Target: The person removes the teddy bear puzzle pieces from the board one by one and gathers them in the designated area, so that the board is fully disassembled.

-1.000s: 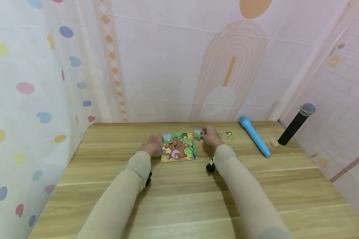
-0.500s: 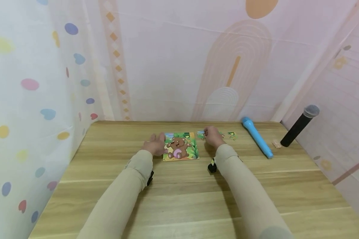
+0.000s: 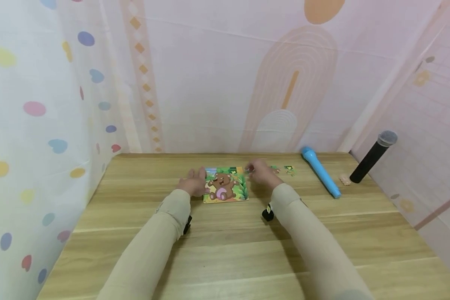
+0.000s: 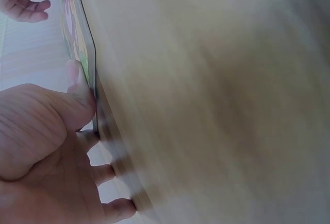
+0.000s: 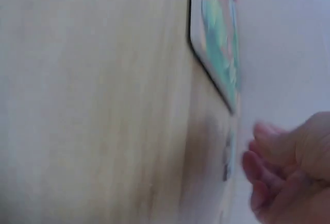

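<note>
My left hand (image 3: 192, 183) on a flat, rectangular, bright bear board (image 3: 225, 186), my right hand (image 3: 262, 171) apart from it

Nearest to me are my beige left sleeve (image 3: 146, 246) and my beige right sleeve (image 3: 311, 241), a small black left wrist device (image 3: 187, 225) and a small black right wrist device (image 3: 268, 213) showing at the cuffs; under them runs the light wood-grain surface (image 3: 225, 254).

Further on, the board lies flat between my hands, its brown bear and green leaves facing up; my left hand is at its left edge, fingers spread apart, the thumb resting on the rim; my right hand is just beside the upper right corner, fingers curled, and I cannot tell whether they pinch anything; small, flat, green-printed puzzle pieces (image 3: 289, 168) lie just right of it.

Well to the right, a sky-blue toy microphone (image 3: 321, 171) lies slantwise; near its close end is a small beige object (image 3: 345, 180), then a black microphone (image 3: 368, 162) with a silver mesh head; behind everything hangs a pale, printed cloth (image 3: 195, 83).
</note>
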A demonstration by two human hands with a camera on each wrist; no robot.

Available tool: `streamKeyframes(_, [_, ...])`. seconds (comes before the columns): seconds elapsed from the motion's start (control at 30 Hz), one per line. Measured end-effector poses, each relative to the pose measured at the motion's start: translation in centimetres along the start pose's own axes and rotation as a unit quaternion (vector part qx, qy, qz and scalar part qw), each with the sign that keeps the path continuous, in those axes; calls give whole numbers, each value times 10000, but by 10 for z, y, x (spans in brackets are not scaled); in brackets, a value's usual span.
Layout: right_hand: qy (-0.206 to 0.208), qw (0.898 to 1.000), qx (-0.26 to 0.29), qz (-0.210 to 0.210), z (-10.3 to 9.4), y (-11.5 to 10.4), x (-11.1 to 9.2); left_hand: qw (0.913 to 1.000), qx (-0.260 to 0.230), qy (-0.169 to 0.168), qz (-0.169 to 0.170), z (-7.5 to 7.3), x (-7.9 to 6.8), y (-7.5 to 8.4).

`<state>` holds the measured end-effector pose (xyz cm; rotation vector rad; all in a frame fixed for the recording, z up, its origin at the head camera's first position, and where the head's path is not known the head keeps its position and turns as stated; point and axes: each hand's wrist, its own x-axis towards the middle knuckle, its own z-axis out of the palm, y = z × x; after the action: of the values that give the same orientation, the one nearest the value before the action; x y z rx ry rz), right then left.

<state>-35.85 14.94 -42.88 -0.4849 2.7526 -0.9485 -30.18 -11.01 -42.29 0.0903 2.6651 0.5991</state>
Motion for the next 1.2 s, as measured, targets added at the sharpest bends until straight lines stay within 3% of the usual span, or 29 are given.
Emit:
streamKeyframes(0.17, [-522, 9966, -348, -538, 6, -9, -7, 10000, 52, 33, 43, 1, 6, -3])
streamKeyframes(0.3, [-681, 9942, -558, -619, 15, -9, -9, 9999, -54, 79, 66, 4, 9, -5])
streamKeyframes(0.6, [-654, 9966, -485, -154, 23, -13, -12, 9999, -118, -26, 29, 2, 2, -1])
streamKeyframes(0.93, [-751, 9939, -808, -56, 24, -20, -11, 9999, -110, -111, 63, 7, 20, -11])
streamKeyframes(1.2, [-769, 9932, -879, 4, 25, -18, -9, 9999, -18, -82, 73, 8, 23, -10])
